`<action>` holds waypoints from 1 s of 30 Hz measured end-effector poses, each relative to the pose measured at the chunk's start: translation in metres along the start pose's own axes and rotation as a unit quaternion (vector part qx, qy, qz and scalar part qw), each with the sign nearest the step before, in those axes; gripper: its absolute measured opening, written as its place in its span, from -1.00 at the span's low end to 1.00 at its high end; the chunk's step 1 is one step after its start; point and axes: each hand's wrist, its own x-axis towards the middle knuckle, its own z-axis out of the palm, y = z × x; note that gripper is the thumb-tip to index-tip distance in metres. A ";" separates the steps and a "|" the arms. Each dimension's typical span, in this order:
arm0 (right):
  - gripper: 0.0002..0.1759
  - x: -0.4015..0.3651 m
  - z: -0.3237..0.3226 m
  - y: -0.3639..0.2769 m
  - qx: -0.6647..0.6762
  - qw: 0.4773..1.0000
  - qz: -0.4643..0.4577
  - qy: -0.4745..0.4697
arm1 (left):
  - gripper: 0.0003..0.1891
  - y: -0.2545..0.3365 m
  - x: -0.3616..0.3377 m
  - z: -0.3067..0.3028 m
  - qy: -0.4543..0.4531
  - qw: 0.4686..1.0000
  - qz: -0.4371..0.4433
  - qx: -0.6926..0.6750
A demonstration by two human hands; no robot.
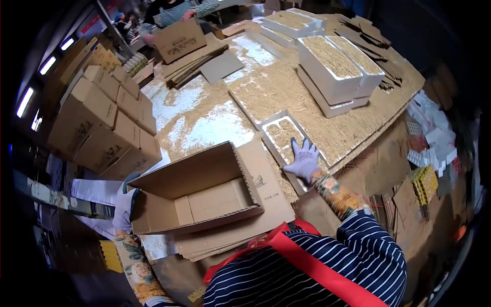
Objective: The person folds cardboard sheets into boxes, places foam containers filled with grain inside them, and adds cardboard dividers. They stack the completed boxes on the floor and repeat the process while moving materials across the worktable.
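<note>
Field notes:

- Open cardboard box (199, 192): sits near me on a stack of flat cardboard sheets (271, 210), at the table's near-left edge, mouth tilted towards the far side. Corrugated brown board, flaps out, bare inside.
- Left hand (125, 207): gloved, pressed against the box's outer left wall. I judge it is bracing the box so it does not slide on the sheets. I cannot tell whether the fingers hook round the wall.
- Right hand (303, 159): pale glove, fingers spread, palm down, lying flat on the near end of a white foam tray (279, 134). It clasps nothing.
- Tray: shallow, rigid-looking, its two pockets packed with straw-coloured husk. It lies just right of the box.
- Table (204, 123): strewn with the same loose husk, shiny patches showing through.
- Beyond: husk-filled white foam boxes (332, 66) stacked up, and closed cartons (102, 128) piled at left.
- Far end: another person's hands (190, 14) hold a carton.
</note>
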 end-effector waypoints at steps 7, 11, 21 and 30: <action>0.28 -0.002 -0.145 -0.019 0.093 0.976 -0.170 0.096 | -0.54 -0.024 -0.007 -0.001 0.011 0.995 -0.030 -0.095; 0.19 -0.063 -0.265 -0.078 0.023 0.906 -0.358 0.224 | -0.55 -0.020 -0.002 0.008 0.021 0.995 -0.042 -0.092; 0.25 -0.130 -0.250 -0.258 0.169 0.634 -0.754 -0.032 | -0.67 -0.027 -0.018 0.003 0.026 0.937 0.016 -0.347; 0.13 -0.136 -0.202 -0.237 -0.090 0.681 -0.710 0.153 | -0.65 0.000 -0.038 0.012 -0.024 0.940 0.013 -0.341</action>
